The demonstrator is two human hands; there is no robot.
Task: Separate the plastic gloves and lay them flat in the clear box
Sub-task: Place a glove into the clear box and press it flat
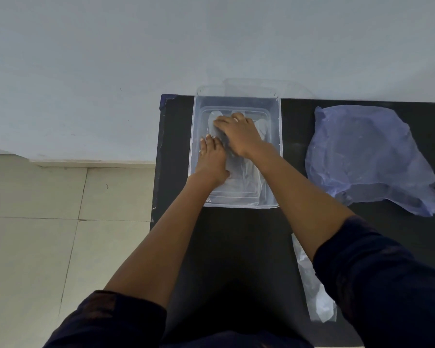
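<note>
1. Two hands, left hand point(212, 160) and right hand point(239, 136), press flat with open fingers on the plastic gloves point(244, 177).
2. The gloves lie inside the clear box point(274, 146) at the tabletop's point(236, 247) far edge.

Black table point(236, 247) bears clear box point(197, 136); blue bag point(367, 151); gloves point(317, 297).

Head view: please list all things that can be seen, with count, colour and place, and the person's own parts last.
table: one, black, centre and right
clear box: one, transparent, far end of table
plastic gloves: count unclear, transparent, flat inside box
plastic bag: one, bluish, crumpled, on table right of box
plastic piece: one, whitish clear, on table under right arm
floor: pale tiles, left
wall: light grey, behind table
sleeves: two, dark
left hand: flat on gloves in box
right hand: flat on gloves, farther in
</note>
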